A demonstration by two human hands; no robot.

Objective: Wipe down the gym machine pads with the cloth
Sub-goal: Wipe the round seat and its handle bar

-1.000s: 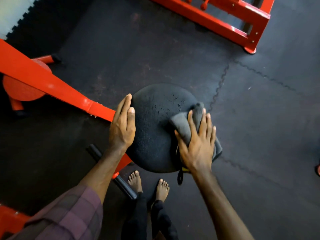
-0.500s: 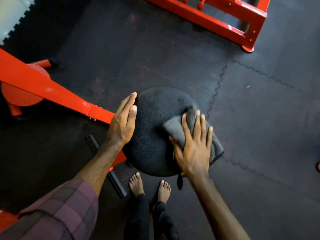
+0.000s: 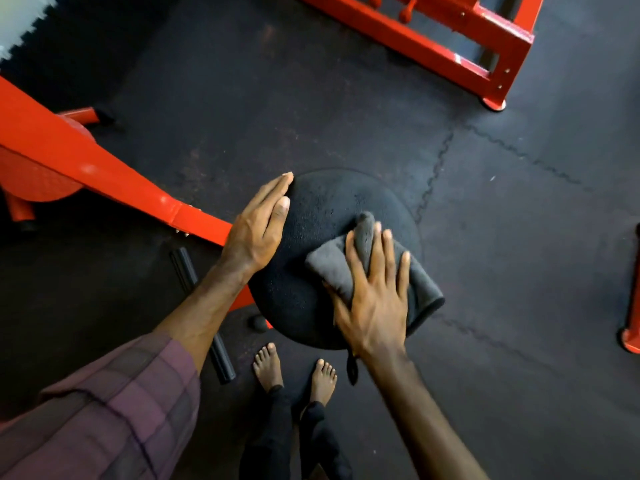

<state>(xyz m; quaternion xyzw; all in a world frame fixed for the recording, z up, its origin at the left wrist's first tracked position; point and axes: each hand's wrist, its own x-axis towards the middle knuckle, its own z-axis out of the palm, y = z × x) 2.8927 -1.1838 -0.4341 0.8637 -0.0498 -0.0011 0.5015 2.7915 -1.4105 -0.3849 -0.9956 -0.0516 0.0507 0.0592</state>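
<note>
A round black gym machine pad [image 3: 318,216] sits at the end of a red machine arm [image 3: 104,174], seen from above. A folded grey cloth [image 3: 332,268] lies on the pad's right half and hangs over its right edge. My right hand [image 3: 375,296] presses flat on the cloth with spread, straight fingers; a fold of cloth pokes up between two fingers. My left hand [image 3: 258,228] rests flat against the pad's left rim, fingers straight and together.
Black rubber floor tiles [image 3: 519,237] lie all around. A red machine frame [image 3: 450,46] stands at the top right, another red foot [image 3: 632,323] at the right edge. A black bar [image 3: 201,313] lies on the floor below my left arm. My bare feet [image 3: 294,372] stand under the pad.
My right hand has slid the cloth leftward and toward me across the pad. My left hand stays on the pad's left rim.
</note>
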